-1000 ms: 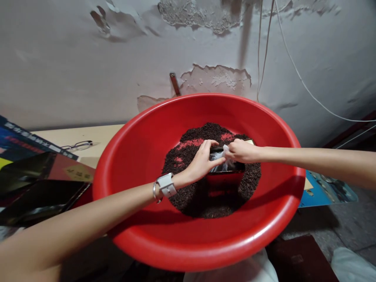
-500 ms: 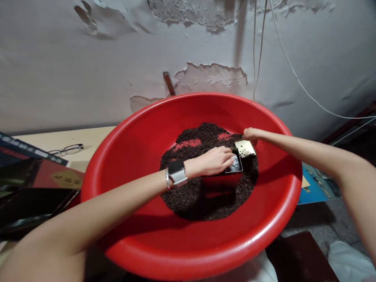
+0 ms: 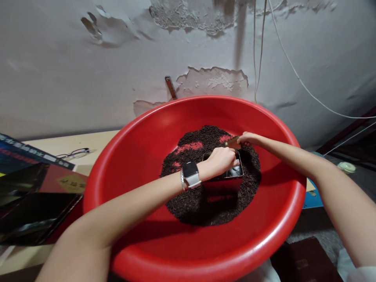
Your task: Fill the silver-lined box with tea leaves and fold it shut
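Note:
Dark loose leaves (image 3: 188, 205) lie in a wide red basin (image 3: 164, 250). Among them stands an open rectangular tin (image 3: 221, 188) with a silvery liner (image 3: 235, 170) at its mouth. My left hand (image 3: 222, 160), with a watch on its wrist, is closed over the tin's opening, its fingers at the liner. What it grips there is too small to make out. Just behind the tin's right rim, my right hand (image 3: 248, 138) pinches a small gold-coloured scoop or lid (image 3: 233, 143), tilted towards the opening.
Eyeglasses (image 3: 73, 152) rest on the pale table (image 3: 100, 138) at the left, near books (image 3: 32, 152) and a dark open box (image 3: 38, 211). White cables (image 3: 296, 74) hang along the peeling wall. A dark red box (image 3: 305, 260) is at the lower right.
My right hand has moved left, bringing the gold-coloured piece from beside the tin to its back edge and tilting it. My left hand's fingers have curled in more.

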Motion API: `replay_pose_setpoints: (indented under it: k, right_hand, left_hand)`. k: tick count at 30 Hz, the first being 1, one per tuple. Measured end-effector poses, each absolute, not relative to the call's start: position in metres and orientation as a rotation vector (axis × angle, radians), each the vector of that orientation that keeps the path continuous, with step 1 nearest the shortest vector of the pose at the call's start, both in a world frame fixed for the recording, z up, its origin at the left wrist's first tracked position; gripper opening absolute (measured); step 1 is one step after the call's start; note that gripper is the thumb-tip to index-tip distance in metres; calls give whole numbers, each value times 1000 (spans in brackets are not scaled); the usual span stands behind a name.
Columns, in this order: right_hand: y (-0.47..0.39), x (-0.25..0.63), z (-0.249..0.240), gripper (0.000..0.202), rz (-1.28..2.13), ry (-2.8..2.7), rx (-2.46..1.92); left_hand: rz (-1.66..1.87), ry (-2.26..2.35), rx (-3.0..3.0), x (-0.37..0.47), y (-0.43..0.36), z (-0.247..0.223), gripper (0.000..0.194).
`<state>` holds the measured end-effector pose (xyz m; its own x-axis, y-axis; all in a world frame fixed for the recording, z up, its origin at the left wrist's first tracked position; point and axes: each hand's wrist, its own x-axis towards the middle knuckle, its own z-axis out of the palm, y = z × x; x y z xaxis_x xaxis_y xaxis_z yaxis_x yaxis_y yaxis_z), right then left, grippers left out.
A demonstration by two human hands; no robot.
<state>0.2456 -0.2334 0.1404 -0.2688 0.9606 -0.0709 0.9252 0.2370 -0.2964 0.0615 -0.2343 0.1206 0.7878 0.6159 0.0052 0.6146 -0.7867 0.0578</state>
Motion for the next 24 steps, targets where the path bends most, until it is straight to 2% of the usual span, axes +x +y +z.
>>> replay_pose_setpoints:
  k: [5, 9, 11, 14, 17, 19, 21, 24]
  right_hand:
    - [-168, 206, 144, 35, 44, -2357, -1930]
    - [-187, 195, 152, 34, -538, -2599, -1647]
    - [-212, 190, 155, 33, -678, -2670, -1511]
    - [-250, 179, 155, 30, -765, -2767, -1389]
    - [-276, 168, 150, 30, -831, -2807, -1271]
    - [-286, 163, 146, 33, -890, -2781, -1215]
    - [-293, 158, 141, 34, -923, -2775, -1154]
    - [-302, 152, 130, 32, -883, -2844, -1042]
  left_hand:
    - [-19, 862, 2800, 39, -231, 136, 34]
    - [-11, 756, 2596, 20, -230, 141, 35]
    - [29, 694, 2564, 14, -230, 138, 37]
    - [28, 703, 2533, 5, -228, 138, 35]
    - [-117, 809, 2491, -10, -225, 155, 29]
    - [-194, 956, 2447, -22, -225, 174, 37]
    - [-97, 1125, 2429, -32, -225, 189, 43]
    - [270, 1349, 2438, -36, -221, 192, 44]
